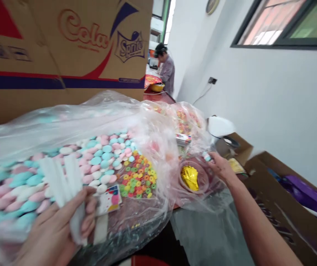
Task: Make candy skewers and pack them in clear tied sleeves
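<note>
My left hand (pixel 67 218), at the lower left, is closed around several white translucent strips (pixel 64 177) that look like thin plastic sleeves. Beyond it spreads a pile of pink, blue and white oval candies (pixel 97 159) on clear plastic sheeting. A small printed card (pixel 112 199) lies just right of those fingers. Colourful ring-shaped candies (pixel 139 177) sit beside the ovals. At the right, my right hand (pixel 218 165) pinches a small white-and-teal piece (pixel 207 156); its exact kind is unclear. Left of that hand stands a clear round bowl (pixel 204 177) holding gold foil packets (pixel 190 178).
A large cardboard box (pixel 64 48) rises behind the candies. Bagged ring candies (pixel 184 122) and a small printed pack (pixel 183 139) lie farther right. Open cartons (pixel 275 199) stand along the right wall. Another person (pixel 167 70) works at the far end.
</note>
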The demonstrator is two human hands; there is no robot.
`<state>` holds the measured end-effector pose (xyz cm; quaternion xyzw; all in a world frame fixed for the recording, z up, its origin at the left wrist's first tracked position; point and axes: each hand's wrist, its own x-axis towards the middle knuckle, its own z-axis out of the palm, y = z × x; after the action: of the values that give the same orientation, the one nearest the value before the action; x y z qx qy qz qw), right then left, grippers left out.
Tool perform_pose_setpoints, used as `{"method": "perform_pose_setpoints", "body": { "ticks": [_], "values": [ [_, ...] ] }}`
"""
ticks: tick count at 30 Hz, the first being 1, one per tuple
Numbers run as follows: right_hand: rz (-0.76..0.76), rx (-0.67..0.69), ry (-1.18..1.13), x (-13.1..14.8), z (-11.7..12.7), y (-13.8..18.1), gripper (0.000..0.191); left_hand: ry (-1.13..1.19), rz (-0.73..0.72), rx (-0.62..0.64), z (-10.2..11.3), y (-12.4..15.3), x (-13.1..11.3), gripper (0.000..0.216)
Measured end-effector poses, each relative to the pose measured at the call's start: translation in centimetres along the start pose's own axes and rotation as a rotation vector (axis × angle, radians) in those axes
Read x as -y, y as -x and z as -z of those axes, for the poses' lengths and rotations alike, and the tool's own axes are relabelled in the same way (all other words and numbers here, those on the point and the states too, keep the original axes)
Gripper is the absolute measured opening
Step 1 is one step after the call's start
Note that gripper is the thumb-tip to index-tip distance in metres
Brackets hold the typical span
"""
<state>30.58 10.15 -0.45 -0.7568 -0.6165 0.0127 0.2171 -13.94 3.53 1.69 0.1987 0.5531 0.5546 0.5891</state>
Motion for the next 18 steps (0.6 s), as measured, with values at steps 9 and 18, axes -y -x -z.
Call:
{"method": "perform_pose_setpoints", "body": {
  "ticks": [9,18],
  "values": [
    [0.052,-0.559,0.105,4.1,2.0,0.6,0.036,0.168,-0.108,-0.187,1.4,0.2,-0.6,0.011],
    [0.954,-0.366,-0.686,27.3,-3.9,14.9,0.046,0.434,-0.048,-0.132,-1.5,2.3,-0.1,0.006]
  ]
}}
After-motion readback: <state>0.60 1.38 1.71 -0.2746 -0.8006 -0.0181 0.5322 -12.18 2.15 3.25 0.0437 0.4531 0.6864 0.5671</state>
